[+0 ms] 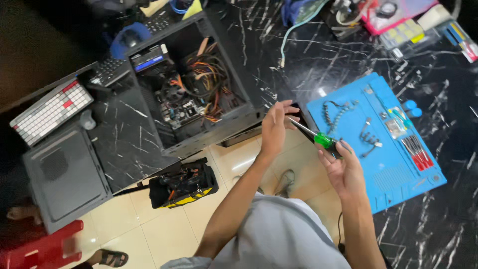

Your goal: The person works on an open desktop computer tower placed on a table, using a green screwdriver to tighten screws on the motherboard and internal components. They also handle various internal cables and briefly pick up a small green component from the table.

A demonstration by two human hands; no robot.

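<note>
Seen from above, a person stands at a black marble-patterned counter [348, 65]. The right hand [341, 167] has its fingers clamped around the green handle of a screwdriver [318, 138], just off the counter edge over the tiled floor. The shaft slants up toward ten o'clock, and its tip lies under the left hand [275, 127], whose fingers curl loosely around it; whether they pinch a screw or the tip itself cannot be told.

At ten o'clock from the hands, an open computer case [199, 84] lies on its side, with orange and black cables showing. At three o'clock, a blue work mat [393, 174] holds small parts and red-handled tools. A black and yellow tool bag [183, 184] sits on the floor at eight o'clock.

Good practice here, as a judgement: keep the handle grip firm, steady the tip with the left fingers, and work over the mat so small parts cannot drop to the floor.
</note>
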